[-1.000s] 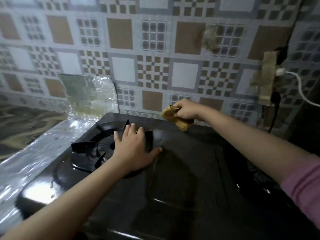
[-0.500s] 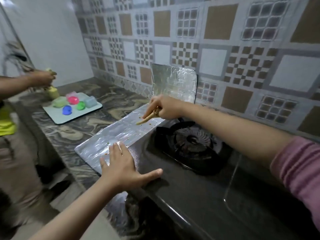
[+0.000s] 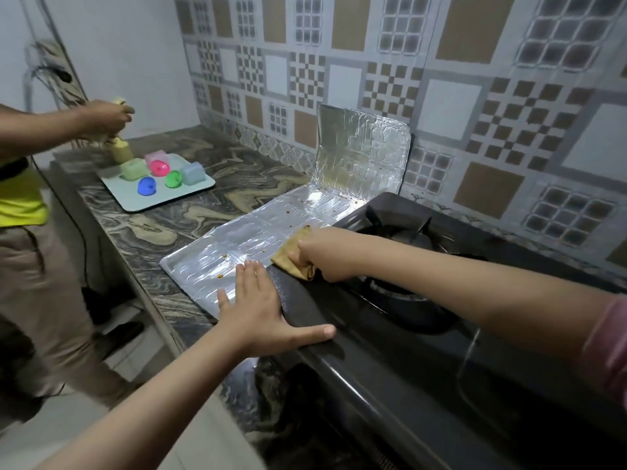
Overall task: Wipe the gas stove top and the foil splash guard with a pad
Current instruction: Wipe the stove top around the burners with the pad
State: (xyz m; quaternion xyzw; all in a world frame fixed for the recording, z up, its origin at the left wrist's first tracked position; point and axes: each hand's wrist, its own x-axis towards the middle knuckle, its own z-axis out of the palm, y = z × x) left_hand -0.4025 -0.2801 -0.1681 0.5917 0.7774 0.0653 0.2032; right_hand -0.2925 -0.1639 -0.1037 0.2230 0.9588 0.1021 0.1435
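Observation:
A black gas stove [image 3: 390, 368] fills the lower right, with its burner [image 3: 403, 239] behind my right forearm. A foil splash guard [image 3: 258, 232] lies flat beside the stove's left edge, one panel standing against the tiled wall; brown crumbs dot it. My right hand [image 3: 325, 254] is shut on a tan pad [image 3: 291, 257], pressed down where the foil meets the stove edge. My left hand [image 3: 261, 310] lies flat with fingers spread, across the foil's near end and the stove's front left corner.
On the marbled counter [image 3: 176, 225] at left stands a pale tray [image 3: 142, 201] with several coloured plastic containers. Another person [image 3: 30, 212] stands at the far left, a hand over a yellow container on that tray. Patterned tiles back the counter.
My view swung left from the stove's middle to its left side. My right hand with the pad came from the back of the stove to the foil, then nearer along it. My left hand left the burner for the foil's edge.

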